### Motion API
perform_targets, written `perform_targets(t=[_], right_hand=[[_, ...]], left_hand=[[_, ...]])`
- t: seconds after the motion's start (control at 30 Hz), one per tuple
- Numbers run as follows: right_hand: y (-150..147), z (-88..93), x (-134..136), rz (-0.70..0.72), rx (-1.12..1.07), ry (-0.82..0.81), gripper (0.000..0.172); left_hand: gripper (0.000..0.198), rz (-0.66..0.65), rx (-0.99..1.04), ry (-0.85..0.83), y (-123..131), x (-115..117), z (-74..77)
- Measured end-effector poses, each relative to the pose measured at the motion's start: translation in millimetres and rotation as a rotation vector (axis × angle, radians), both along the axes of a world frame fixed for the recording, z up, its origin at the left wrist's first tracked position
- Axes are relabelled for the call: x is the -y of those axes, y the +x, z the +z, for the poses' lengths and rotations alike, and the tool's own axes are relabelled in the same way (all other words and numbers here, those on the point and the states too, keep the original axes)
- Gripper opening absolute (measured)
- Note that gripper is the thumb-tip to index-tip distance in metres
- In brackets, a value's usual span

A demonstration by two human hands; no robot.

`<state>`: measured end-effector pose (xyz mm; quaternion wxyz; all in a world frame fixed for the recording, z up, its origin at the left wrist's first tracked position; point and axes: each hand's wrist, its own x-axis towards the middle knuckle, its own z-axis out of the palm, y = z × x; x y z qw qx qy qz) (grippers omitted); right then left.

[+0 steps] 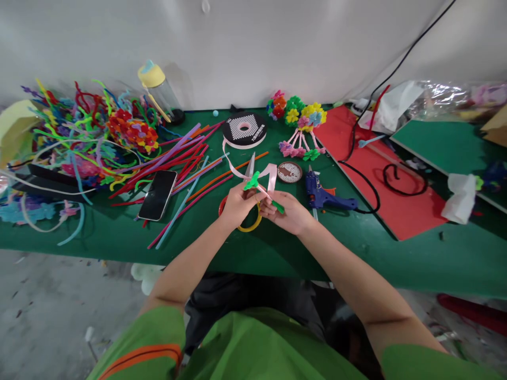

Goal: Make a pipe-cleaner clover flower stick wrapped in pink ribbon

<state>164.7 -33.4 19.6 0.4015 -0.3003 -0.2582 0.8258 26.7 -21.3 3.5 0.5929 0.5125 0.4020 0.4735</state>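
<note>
Both hands meet over the front of the table around a green fuzzy flower (252, 182) whose stem is partly wrapped in pink ribbon. My left hand (237, 205) pinches it just below the bloom. Farther down, my right hand (288, 212) closes round the stem, and a green end pokes out past its fingers. A loop of pink ribbon (272, 175) rises at the right hand's fingers; the strip leads back to a black-labelled ribbon spool (244, 129). Under the hands lie scissors (250, 227) with red and yellow handles, blades pointing away.
A blue glue gun (325, 194) and a round brown coaster (289, 172) lie to the right, near a red board (380, 179). Finished flowers (301, 119) stand behind. Leftward are a phone (158, 195), loose pipe cleaners (190, 163), a colourful heap (87, 132) and a bottle (160, 92).
</note>
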Motion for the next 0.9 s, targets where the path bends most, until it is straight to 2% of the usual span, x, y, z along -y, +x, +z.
perform_targets(t=[0.1,0.17,0.23,0.33,0.5,0.6,0.73,0.9], right_hand=[[-2,-6.1,1,-0.227,0.342,0.200,0.026],[-2,-8.3,3,-0.324,0.639,0.384,0.027],[-2,-8.4,4,-0.353,0.887,0.552,0.027],[-2,-5.9,7,-0.351,1.042,0.705,0.028],[2,-3.4,8,-0.386,1.007,0.699,0.038],[3,-5.2,8,-0.376,0.888,0.578,0.042],[1,-7.0,5,-0.342,0.650,0.391,0.034],[-1,-2.8,2,-0.218,0.374,0.185,0.028]], left_hand=[[0.018,0.002,-0.017,-0.040,1,-1,-4.8],[0.020,0.020,-0.043,-0.050,1,-2,-6.1],[0.020,0.044,-0.053,-0.045,1,-2,-6.0],[0.020,0.080,-0.064,-0.052,1,-2,-5.0],[0.020,0.085,-0.059,-0.055,0,-2,-5.7],[0.020,0.060,-0.033,-0.038,0,-2,-5.1],[0.020,0.009,0.027,-0.041,0,1,0.1],[0.020,-0.025,0.112,-0.050,2,3,7.2]])
